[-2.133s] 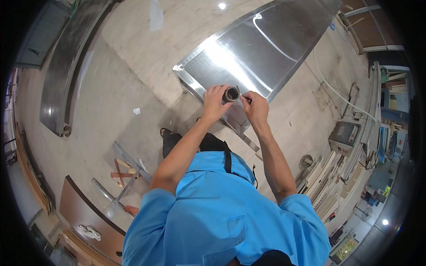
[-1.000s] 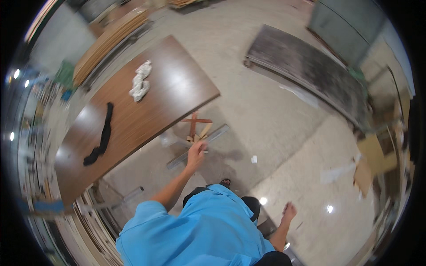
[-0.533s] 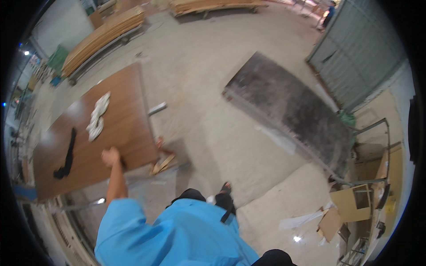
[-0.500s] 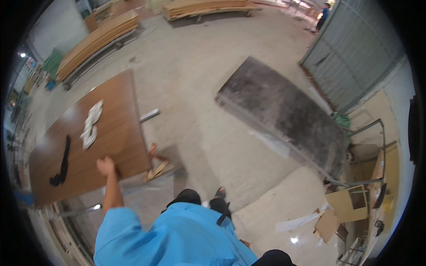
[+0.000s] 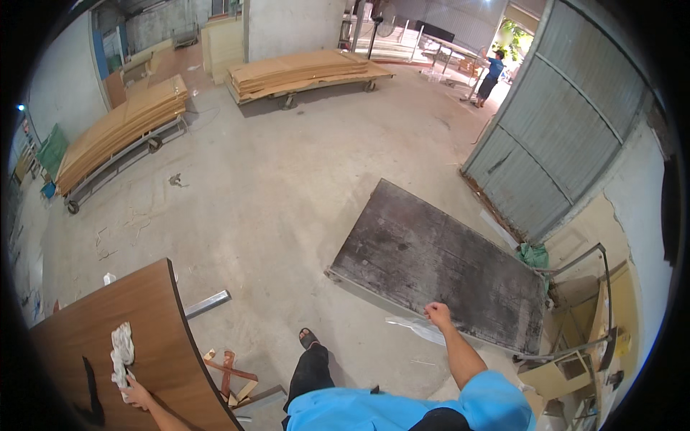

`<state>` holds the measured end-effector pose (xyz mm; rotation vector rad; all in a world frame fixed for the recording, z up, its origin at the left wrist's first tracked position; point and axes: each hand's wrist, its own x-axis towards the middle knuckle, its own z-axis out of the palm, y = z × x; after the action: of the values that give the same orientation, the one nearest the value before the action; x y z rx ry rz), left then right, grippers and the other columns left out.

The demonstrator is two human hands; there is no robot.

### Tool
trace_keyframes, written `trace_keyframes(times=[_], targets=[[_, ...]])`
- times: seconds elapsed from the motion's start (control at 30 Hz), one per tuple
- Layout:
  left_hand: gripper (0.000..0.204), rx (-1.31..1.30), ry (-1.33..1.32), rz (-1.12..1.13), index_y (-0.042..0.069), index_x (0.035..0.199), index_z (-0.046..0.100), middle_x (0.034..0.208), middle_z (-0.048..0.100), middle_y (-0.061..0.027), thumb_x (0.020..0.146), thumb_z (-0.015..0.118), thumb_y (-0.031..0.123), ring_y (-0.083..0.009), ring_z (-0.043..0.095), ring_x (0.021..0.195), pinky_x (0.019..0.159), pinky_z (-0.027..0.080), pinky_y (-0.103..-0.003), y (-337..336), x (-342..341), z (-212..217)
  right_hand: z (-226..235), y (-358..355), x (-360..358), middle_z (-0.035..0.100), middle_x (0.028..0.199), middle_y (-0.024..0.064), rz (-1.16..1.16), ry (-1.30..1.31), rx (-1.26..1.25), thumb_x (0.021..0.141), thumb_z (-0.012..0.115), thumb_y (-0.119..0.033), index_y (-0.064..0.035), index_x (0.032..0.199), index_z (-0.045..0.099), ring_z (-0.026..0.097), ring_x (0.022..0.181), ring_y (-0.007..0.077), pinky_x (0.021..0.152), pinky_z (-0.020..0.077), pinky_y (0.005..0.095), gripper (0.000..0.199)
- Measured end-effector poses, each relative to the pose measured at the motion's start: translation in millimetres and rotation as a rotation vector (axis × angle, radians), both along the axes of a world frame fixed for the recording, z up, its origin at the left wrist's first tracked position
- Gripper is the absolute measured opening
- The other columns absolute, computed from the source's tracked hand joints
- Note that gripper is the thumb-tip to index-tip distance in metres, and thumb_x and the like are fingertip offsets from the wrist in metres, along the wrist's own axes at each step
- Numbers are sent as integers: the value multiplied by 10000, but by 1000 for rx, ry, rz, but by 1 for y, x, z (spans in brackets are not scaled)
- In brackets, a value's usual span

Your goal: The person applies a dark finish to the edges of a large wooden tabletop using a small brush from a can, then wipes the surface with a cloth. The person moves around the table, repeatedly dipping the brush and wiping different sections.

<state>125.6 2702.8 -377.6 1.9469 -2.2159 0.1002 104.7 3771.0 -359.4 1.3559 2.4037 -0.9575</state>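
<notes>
At the lower left, a brown wood-grain board (image 5: 162, 352) lies on a support. A crumpled white cloth (image 5: 122, 345) rests on it, and my left hand (image 5: 136, 394) has its fingers closed on the cloth's near end. Left of that hand, a black strap-like strip (image 5: 91, 391) lies on the same board. My right hand (image 5: 437, 314) is held out with its fingers curled in and nothing visible in them. In the picture it overlaps the near edge of a low, dark, scuffed platform (image 5: 438, 266).
Wheeled stacks of tan sheets stand at the far left (image 5: 129, 129) and far middle (image 5: 302, 72). A grey metal door (image 5: 553, 122) rises at right, above a metal frame (image 5: 607, 287). Wood scraps (image 5: 233, 377) and a metal bar (image 5: 207, 304) lie beside the board. Another person (image 5: 491, 79) stands far off.
My view has tilted up and shifted, showing more of the far floor. My left hand has moved from bare board onto the white cloth. My right hand has come into view.
</notes>
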Motion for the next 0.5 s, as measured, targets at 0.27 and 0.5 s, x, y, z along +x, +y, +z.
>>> trace_keyframes(times=[0.27,0.5], targets=[[781,301,-59,-206,1,1495,534,1518,528,-279,1005,542,609,-474,477,1415,1208,352,-533,11,-202,-50,-35,-9,-226,676,689,71,296,10,-340,1007,640,-202,-21,852,711,605,522,147,452,464,294,248],[561,-33,86,65,31,1271,629,1352,601,-237,922,726,460,-443,582,1248,1023,486,-554,141,-320,-16,-62,42,-409,610,669,65,1680,11,50,920,607,-113,-58,772,660,557,539,227,488,441,375,166]])
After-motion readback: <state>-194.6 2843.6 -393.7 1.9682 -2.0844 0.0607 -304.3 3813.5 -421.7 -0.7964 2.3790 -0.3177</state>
